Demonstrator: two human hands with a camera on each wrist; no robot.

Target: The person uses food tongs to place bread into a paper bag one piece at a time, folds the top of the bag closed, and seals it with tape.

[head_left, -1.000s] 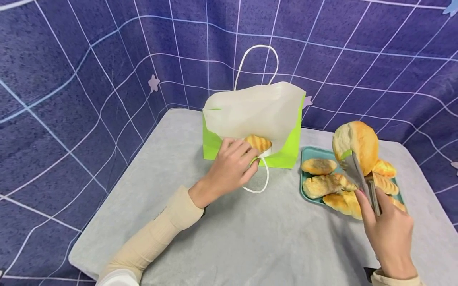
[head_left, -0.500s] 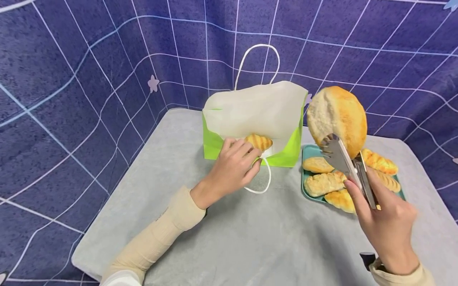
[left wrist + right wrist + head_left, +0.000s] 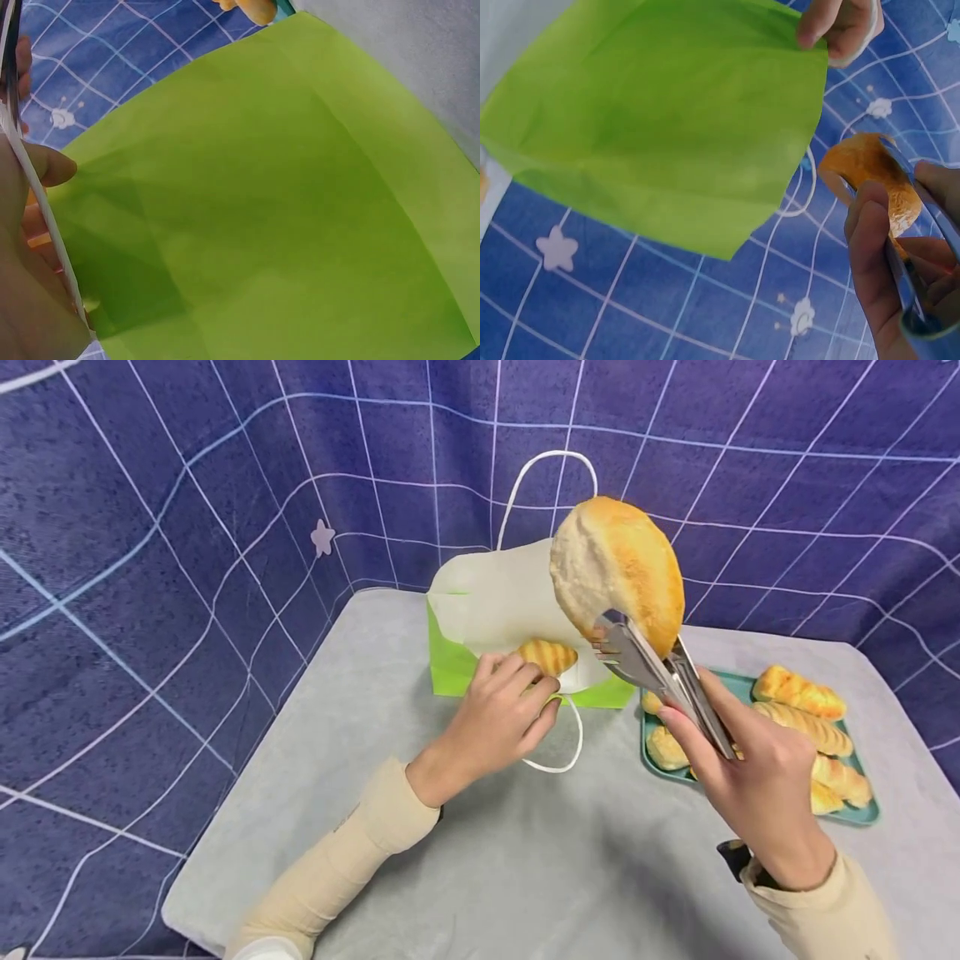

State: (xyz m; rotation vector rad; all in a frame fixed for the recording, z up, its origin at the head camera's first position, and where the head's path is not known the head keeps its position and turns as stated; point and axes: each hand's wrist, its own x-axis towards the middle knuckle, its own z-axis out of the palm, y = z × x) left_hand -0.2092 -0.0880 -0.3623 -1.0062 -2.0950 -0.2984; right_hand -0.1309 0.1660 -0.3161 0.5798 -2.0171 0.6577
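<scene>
My right hand (image 3: pixel 757 768) grips metal tongs (image 3: pixel 667 681), whose ends pinch a round golden bun (image 3: pixel 630 568) with one pale side. The bun is held up in front of the right part of a green paper bag (image 3: pixel 453 664) with a white inside. At the bag's near rim, my left hand (image 3: pixel 498 718) pinches the edge between thumb and fingers, as the left wrist view also shows on the green side (image 3: pixel 247 195). A striped bread roll (image 3: pixel 547 656) shows in the bag's mouth, just past the left fingers.
A teal tray (image 3: pixel 866 814) with several breads, among them a long loaf (image 3: pixel 806 727), lies at the right, partly behind the right hand. One white cord handle (image 3: pixel 551 453) stands up behind the bag; another (image 3: pixel 577 739) hangs in front. A blue gridded curtain (image 3: pixel 225 485) backs the grey table (image 3: pixel 525 877).
The right hand has lifted the bun in the tongs up from over the tray and carried it left to the bag. The left hand has stayed at the bag's rim.
</scene>
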